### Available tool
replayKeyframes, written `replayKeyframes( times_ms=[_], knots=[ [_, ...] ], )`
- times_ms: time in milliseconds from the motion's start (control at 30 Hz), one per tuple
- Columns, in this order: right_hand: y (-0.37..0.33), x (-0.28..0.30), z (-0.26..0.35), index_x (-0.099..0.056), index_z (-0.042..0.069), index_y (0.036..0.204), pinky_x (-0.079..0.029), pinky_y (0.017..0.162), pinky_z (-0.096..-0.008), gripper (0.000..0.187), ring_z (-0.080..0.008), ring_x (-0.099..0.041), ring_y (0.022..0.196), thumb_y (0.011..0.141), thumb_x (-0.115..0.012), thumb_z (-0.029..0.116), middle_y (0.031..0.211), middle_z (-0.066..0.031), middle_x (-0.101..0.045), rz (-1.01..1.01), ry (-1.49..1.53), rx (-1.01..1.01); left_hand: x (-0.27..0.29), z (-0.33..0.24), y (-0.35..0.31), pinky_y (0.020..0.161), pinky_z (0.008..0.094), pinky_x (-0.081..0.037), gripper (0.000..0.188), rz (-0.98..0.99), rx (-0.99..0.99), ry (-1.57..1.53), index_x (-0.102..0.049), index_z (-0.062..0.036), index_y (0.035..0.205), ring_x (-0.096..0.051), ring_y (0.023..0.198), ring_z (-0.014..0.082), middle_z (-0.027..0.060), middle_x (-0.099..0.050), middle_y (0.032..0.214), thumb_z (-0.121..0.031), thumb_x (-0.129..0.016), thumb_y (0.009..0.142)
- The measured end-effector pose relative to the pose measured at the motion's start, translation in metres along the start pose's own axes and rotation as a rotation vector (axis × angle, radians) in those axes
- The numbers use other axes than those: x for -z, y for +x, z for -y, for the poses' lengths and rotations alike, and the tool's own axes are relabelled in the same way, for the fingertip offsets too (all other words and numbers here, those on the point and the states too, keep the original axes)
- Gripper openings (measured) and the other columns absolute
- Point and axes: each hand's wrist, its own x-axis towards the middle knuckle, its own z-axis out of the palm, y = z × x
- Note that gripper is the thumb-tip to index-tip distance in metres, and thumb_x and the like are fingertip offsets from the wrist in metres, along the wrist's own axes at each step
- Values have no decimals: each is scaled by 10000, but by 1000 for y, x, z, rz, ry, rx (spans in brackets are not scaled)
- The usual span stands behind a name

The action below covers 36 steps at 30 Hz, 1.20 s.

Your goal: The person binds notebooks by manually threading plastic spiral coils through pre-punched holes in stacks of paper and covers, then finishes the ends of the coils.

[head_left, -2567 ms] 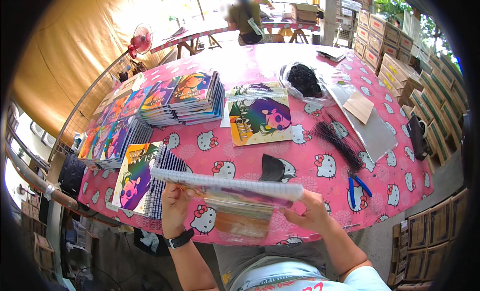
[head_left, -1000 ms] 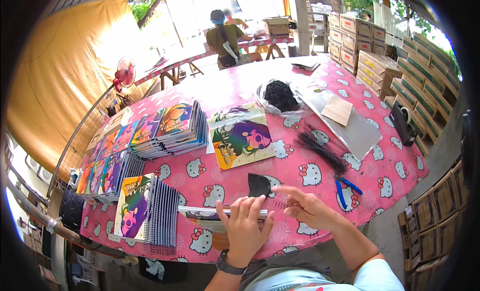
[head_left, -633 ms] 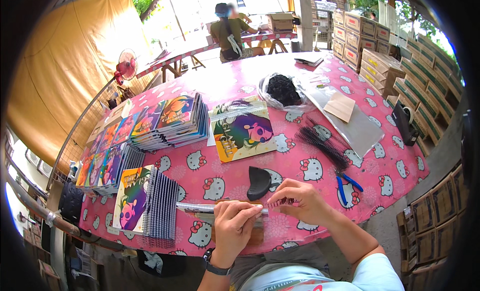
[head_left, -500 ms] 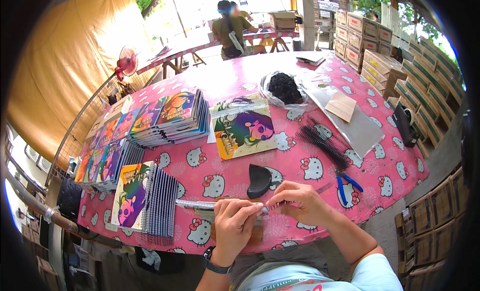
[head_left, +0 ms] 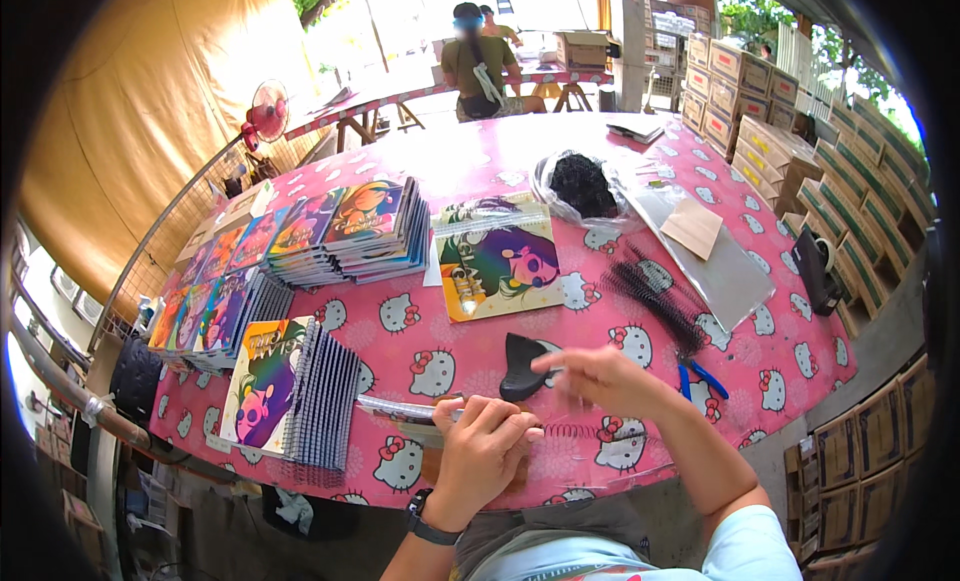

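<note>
Gripping the notebook (head_left: 395,409), the left hand (head_left: 485,436) curls closed over its right end, where a coil (head_left: 580,431) juts rightward; slackened grip could let it snag. Beyond that end, the blurred right hand (head_left: 598,381) hangs loosely open, apparently empty.

Here's the desk (head_left: 475,346), its covering smooth, plastic-looking and glossy, glare bleaching the far edge white. Down at the near edge, a thin springy coil (head_left: 575,432), plastic or coated wire, can't tell, next to a notebook (head_left: 392,409) of paper pages. In from that edge, a matt black pad (head_left: 520,369), rubbery-looking. Over toward the right edge: pliers (head_left: 709,377) with smooth blue plastic-looking grips! Beyond them, a bristly pile of dark coils (head_left: 655,306), then a slick transparent plastic sheet (head_left: 738,293) carrying matt brown paper (head_left: 692,227). Near the left corner, stacked notebooks (head_left: 262,386) wear smooth, printed card covers.
</note>
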Motion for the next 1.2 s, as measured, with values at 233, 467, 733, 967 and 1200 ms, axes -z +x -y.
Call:
replayKeyframes(
  times_ms=[233, 467, 733, 967, 1200],
  knots=[
    [65, -14, -89, -518, 184, 1283, -385, 1005, -492, 713, -429, -409, 1235, 654, -783, 391, 1404, -241, -366, 30, -720, 139, -3, 2, 3, 936, 439, -225, 149, -17, -6, 40, -650, -192, 966, -558, 930, 154, -41, -619, 969, -266, -648, 836],
    [44, -16, -90, -595, 132, 1181, -417, 982, -449, 685, -384, -475, 1155, 590, -821, 396, 1263, -237, -485, -148, -582, 124, -5, 12, 7, 963, 453, -216, 141, -23, 26, -61, -678, -209, 949, -545, 993, 165, -39, -615, 1016, -282, -655, 831],
    [-31, -34, -101, -431, 38, 1324, -473, 882, -355, 751, -248, -565, 1089, 820, -635, 556, 1270, -145, -523, -66, 1021, 30, -1, 5, 10, 952, 514, -214, 133, -15, 91, -33, -691, -193, 869, -552, 965, 145, -76, -642, 944, -314, -668, 820],
    [-19, -56, -107, -400, 5, 1353, -491, 804, -324, 793, -238, -587, 1060, 870, -489, 627, 1267, -144, -542, -153, 1189, 38, 3, 1, 14, 978, 511, -189, 185, -15, 106, -59, -678, -193, 932, -547, 1003, 166, -50, -634, 984, -341, -669, 821],
    [6, -15, -75, -626, -18, 1139, -456, 871, -336, 692, -208, -568, 1080, 859, -530, 608, 1088, -163, -646, -86, 586, 89, 15, 0, 10, 1043, 528, -125, 296, -99, 133, 48, -647, -188, 993, -564, 929, 165, -54, -624, 798, -342, -732, 755]
  ],
)
